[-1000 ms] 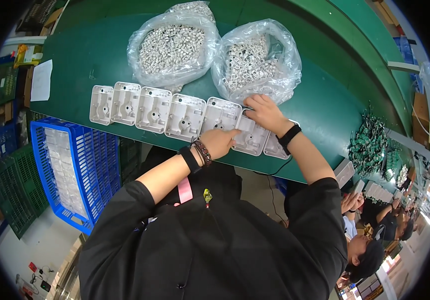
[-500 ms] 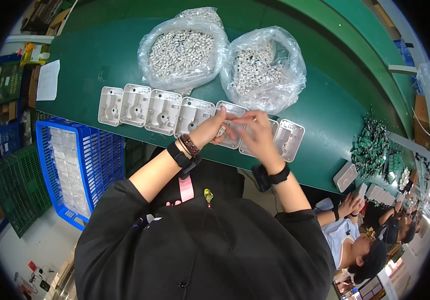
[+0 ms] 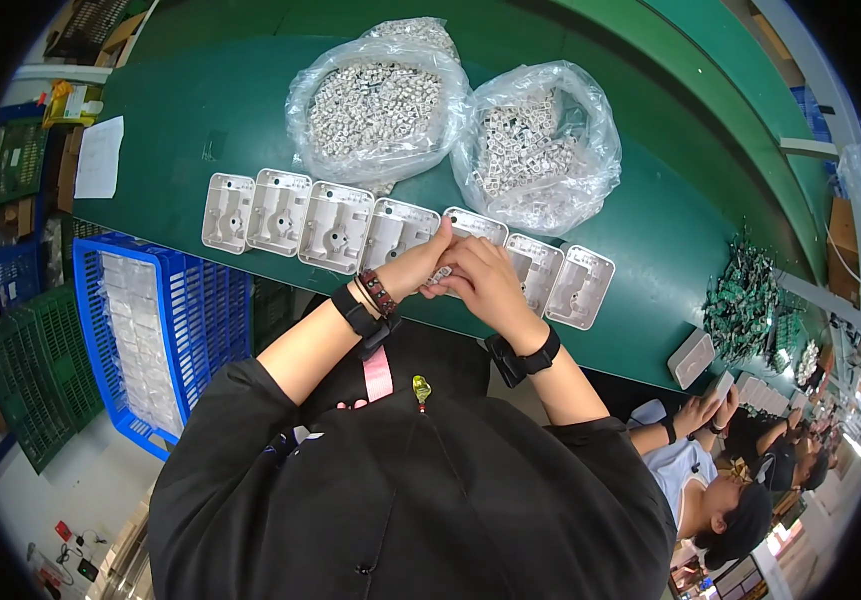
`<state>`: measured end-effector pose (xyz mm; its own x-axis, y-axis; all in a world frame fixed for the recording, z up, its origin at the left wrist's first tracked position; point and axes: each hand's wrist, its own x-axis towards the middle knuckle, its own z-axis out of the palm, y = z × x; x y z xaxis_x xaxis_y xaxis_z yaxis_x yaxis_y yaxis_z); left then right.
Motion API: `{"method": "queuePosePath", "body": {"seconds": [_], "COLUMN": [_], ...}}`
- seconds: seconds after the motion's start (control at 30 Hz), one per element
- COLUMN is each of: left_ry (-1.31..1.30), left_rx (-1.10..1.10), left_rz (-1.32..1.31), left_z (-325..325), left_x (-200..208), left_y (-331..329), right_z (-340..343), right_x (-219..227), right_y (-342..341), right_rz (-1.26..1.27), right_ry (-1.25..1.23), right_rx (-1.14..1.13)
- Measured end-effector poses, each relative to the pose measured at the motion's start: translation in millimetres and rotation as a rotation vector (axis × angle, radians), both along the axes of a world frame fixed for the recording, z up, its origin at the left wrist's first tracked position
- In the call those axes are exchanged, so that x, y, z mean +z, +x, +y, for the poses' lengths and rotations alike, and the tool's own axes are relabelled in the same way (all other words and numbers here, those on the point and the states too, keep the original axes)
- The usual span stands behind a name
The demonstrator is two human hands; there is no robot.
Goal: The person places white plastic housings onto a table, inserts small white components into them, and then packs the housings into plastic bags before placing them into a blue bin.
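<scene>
A row of light-grey plastic housings (image 3: 336,227), open side up, runs along the table's near edge. Over the middle of the row, my left hand (image 3: 412,268) is curled around several small white plastic parts (image 3: 438,275). My right hand (image 3: 490,284) meets it from the right, its fingers bent and pressed together at those parts; whatever is between its fingertips is hidden. Both hands partly cover one grey housing (image 3: 476,226). Beyond the row stand two clear plastic bags, the left bag (image 3: 300,110) and the right bag (image 3: 590,190), both filled with similar small white parts.
Left of the green table (image 3: 165,165) is a blue crate (image 3: 205,330) with wrapped white goods. A paper sheet (image 3: 99,160) lies at the table's left end. To the right are a heap of dark green parts (image 3: 750,300), a separate housing (image 3: 691,358) and a co-worker (image 3: 700,485).
My right hand has come left and down, its blurred, spread fingers now drawn together against my left hand. The bags and housings appear slightly farther right in the view.
</scene>
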<state>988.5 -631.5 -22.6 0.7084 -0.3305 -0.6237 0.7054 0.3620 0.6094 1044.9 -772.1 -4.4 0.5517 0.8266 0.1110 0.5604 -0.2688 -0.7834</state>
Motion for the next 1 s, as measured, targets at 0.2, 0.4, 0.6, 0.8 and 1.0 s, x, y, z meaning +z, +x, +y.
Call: {"method": "queuePosePath", "body": {"seconds": [0.2,0.4,0.6,0.8,1.0], "left_ry": [-0.055,0.164,0.4,0.019,0.13], "left_rx": [0.026,-0.066,-0.215,-0.13,-0.097], "left_rz": [0.041,0.019,-0.357,-0.011,-0.033], "left_z": [7.7,13.1,12.8,21.1,29.7], "left_x": [-5.1,3.6,-13.1,-24.6,-40.7], "left_y": [1.1,2.4,-8.9,-18.1,-16.3], "right_z": [-0.3,-4.3,-7.1,-3.5,8.6], "right_x": [-2.8,-8.8,-14.5,-19.1,-34.9], "right_y": [7.9,10.2,7.3,0.1,37.3], "right_rz": [-0.1,0.073,0.849,1.13,-0.001], "right_ry": [0.0,-0.009,-0.007,0.146,-0.02], "right_rx": [0.076,0.004,-0.159,-0.189,0.084]}}
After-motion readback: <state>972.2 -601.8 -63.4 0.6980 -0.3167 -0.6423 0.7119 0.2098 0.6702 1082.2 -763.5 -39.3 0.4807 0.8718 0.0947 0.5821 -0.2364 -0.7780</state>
